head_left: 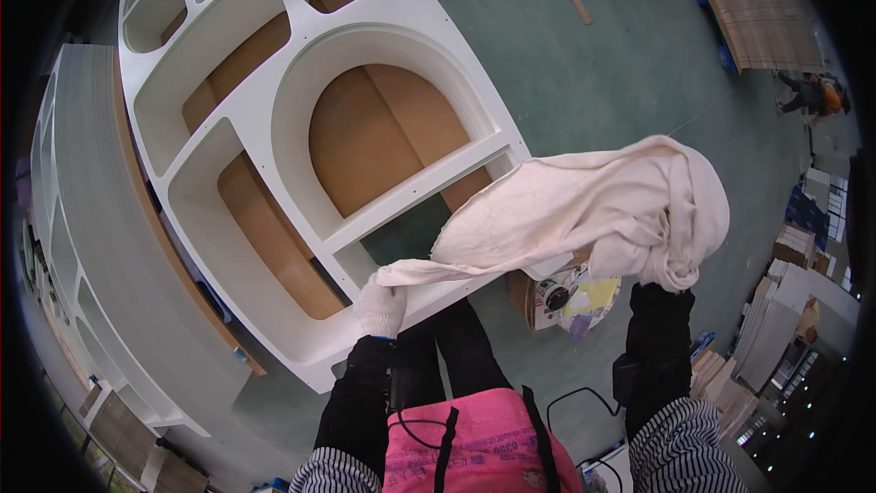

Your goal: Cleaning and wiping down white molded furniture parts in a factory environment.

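Note:
A pale pink-white cloth (584,210) stretches in the air between my two hands, over the near right corner of a white panel frame (274,192). My left hand (380,308), in a white knit glove, is closed on the cloth's twisted left end at the frame's near edge. On the right, the cloth bunches into a thick, folded wad at the end of my right forearm (659,329). That wad covers my right hand, so its fingers do not show, but it bears the bundle. The frame has rounded openings and a large arched one, with brown board inside.
Left of the frame stands a stack of grey-white panels (137,219). A box (522,301) and a round container with yellow inside (593,297) sit on the green floor below the cloth. Boards (762,306) are piled at right. Another person (817,96) is far right.

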Available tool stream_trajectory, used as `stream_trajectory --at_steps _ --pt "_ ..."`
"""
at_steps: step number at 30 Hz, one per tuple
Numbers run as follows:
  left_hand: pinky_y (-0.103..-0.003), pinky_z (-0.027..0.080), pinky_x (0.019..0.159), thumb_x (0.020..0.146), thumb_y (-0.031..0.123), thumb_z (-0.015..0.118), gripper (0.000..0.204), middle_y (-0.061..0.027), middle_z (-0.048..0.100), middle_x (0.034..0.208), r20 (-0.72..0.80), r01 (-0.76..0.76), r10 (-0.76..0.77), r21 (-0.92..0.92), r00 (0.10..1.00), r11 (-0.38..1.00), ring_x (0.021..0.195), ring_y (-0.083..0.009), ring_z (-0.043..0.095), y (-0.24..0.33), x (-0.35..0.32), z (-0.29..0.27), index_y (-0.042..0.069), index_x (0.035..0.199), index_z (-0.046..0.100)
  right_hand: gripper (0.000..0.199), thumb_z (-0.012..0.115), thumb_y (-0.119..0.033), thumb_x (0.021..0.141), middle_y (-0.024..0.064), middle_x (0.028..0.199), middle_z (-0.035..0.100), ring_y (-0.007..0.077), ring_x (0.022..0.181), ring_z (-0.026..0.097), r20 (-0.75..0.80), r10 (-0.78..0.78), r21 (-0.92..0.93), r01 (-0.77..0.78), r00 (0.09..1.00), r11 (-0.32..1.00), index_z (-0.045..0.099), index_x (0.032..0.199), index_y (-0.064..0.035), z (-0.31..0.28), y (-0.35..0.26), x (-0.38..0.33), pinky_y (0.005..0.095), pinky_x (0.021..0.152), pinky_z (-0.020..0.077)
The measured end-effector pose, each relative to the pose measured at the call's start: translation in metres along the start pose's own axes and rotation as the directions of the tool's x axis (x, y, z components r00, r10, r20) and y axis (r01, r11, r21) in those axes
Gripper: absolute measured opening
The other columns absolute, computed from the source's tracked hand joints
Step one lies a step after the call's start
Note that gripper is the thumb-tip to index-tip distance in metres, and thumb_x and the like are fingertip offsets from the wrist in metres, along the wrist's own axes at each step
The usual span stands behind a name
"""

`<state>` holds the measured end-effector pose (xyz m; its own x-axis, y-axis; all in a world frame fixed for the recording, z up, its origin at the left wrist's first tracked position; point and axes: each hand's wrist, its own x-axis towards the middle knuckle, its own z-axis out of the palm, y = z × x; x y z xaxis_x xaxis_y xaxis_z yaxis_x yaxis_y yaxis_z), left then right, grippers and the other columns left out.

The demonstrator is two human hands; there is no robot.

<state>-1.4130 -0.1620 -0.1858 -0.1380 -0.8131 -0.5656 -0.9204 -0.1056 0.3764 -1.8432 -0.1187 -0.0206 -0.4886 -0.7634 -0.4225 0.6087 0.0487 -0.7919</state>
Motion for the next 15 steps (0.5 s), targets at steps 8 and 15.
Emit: stream_trajectory --at_steps 8,15 --pt "-0.041 0.034 0.117 0.084 0.020 0.075 0.082 -0.0228 0.032 0.158 -0.570 0.145 -0.134 -0.026 0.811 0.989 0.146 -0.0366 0.034 -0.069 0.154 -0.072 0.002 0.151 0.030 0.034 0.061 -0.024 0.096 0.0117 0.118 0.067 0.0236 0.105 0.067 0.119 -0.298 -0.955 0.191 0.947 0.225 0.060 0.124 -0.0052 0.148 0.090 0.233 0.0316 0.089 0.0546" --pt "-0.046 0.052 0.094 0.093 0.027 0.066 0.069 -0.0246 0.066 0.122 -0.467 0.336 -0.456 -0.320 0.757 0.886 0.108 -0.0445 0.066 -0.063 0.191 -0.066 0.009 0.151 0.031 0.025 0.062 -0.011 0.081 0.0225 0.115 0.060 0.0433 0.103 0.061 0.566 -0.322 -0.813 0.448 0.759 -0.372 0.059 0.106 -0.0037 0.175 0.207 0.302 0.0453 0.091 0.0531"
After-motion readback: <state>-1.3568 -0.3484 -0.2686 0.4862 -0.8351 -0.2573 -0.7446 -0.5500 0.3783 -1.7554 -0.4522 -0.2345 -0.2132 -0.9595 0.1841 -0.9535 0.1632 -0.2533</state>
